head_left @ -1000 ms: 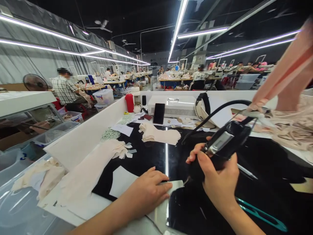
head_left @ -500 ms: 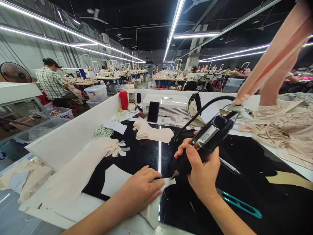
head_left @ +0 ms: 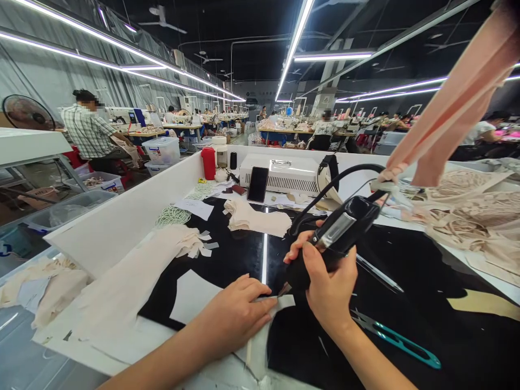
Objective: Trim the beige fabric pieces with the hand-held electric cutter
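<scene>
Right hand gripping a black corded tool, tip angled down and touching the edge of a small pale piece on the desk. Left hand flat, fingers spread, pinning that piece just left of the tip. Looks mid-pass to me: tip is at the piece's near corner, can't tell how much of the edge is already worked. Left of the left hand, a long stack of cream fabric with small offcuts at its far end; beyond both hands another folded cream stack. Can't tell which stack is finished and which is waiting. Right of the right hand, teal snips lie unused on the desk, with a pen beyond them.
</scene>
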`<state>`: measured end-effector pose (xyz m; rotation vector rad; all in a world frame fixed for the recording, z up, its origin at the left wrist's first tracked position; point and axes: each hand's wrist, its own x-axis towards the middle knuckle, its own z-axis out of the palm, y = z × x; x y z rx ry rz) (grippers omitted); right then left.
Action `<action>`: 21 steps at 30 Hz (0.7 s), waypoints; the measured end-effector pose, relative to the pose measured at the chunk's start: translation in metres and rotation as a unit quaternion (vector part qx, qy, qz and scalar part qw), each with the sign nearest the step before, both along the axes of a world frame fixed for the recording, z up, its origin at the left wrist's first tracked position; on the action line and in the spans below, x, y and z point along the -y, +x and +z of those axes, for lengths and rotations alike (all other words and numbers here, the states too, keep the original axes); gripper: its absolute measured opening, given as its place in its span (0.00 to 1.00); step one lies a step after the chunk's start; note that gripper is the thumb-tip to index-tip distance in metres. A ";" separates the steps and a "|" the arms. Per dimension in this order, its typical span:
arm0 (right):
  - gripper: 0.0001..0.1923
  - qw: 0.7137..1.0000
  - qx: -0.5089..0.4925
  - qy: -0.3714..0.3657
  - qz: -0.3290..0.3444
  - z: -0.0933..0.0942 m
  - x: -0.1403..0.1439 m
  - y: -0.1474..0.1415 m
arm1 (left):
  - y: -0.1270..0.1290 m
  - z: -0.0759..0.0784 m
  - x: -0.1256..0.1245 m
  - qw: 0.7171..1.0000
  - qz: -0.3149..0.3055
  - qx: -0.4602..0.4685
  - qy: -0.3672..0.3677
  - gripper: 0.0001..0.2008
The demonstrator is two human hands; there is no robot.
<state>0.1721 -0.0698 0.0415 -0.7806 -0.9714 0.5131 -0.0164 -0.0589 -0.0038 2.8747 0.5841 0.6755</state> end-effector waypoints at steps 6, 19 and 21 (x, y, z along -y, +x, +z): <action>0.15 1.000 -0.012 0.001 -0.023 0.004 0.000 0.007 | -0.001 -0.001 0.000 1.000 0.002 -0.001 -0.005 0.12; 0.15 0.999 -0.005 -0.012 -0.039 0.005 0.001 0.010 | -0.003 0.001 0.001 1.000 -0.002 0.004 0.005 0.12; 0.15 0.999 -0.010 -0.014 -0.036 0.007 0.002 0.010 | -0.003 0.001 0.001 1.000 -0.001 0.002 0.002 0.12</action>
